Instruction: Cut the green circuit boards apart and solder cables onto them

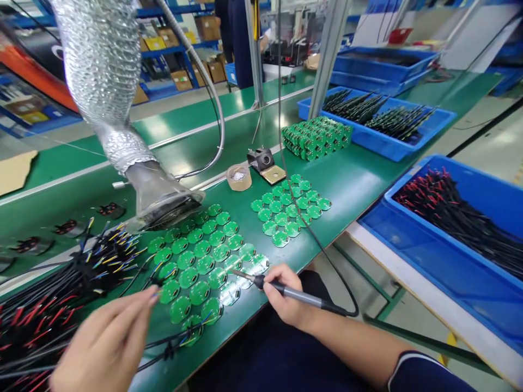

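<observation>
Well, in the head view your right hand (288, 299) has its fingers (272, 276) clamped around the grey grip of a soldering iron (296, 294), its tip just above the near edge of the round green circuit boards (200, 267) spread across the green bench mat (355, 185). Your left hand (104, 343) is at the near left, its fingertips (152, 296) drawn together; you can't tell from here whether they pinch a thin wire. The main risk is that gap between your hands: a slip of the hot tip could burn those fingers, or scorch the insulation on the wired board (192, 331) at the near edge. Crowded boards could also be nudged out of place by your wrist. The iron's black cord (327, 256) runs off to the right, and a snag could jerk the tip sideways. The red-and-black wire bundle (32, 332) at near left could slide into the work if dragged. The silver fume hood (157, 196) sits farther off, toward the far side of the boards, so smoke at the tip may escape it and reach your face.
</observation>
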Available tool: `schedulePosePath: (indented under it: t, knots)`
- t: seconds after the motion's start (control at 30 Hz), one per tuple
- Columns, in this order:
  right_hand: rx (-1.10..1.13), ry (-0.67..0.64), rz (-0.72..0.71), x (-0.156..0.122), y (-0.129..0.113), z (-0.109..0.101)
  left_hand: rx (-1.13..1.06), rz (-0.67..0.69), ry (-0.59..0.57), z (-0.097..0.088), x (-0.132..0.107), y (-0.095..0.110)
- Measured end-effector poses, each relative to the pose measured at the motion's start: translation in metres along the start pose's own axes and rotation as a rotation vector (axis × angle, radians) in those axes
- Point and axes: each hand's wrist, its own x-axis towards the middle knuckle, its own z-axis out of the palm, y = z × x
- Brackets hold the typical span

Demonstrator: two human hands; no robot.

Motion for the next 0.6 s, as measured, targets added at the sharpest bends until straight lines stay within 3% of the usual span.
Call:
schedulePosePath:
  t: [0.13, 0.23, 0.37, 0.6]
  knots:
    - [-0.038, -0.029, -0.067, -0.006, -0.008, -0.016, -0.016, 0.039, -0.153, 0.035, -0.025, 0.041]
    - [-0.063, -0.091, -0.149, -0.011, -0.014, -0.027, -0.064, -0.004, -0.250, 0.059, -0.039, 0.056]
    - [-0.147, -0.184, -0.247, -0.016, -0.016, -0.032, -0.091, -0.072, -0.304, 0.074, -0.046, 0.057]
    - [-0.282, -0.262, -0.448, -0.015, -0.019, -0.016, -0.095, -0.083, -0.321, 0.079, -0.052, 0.056]
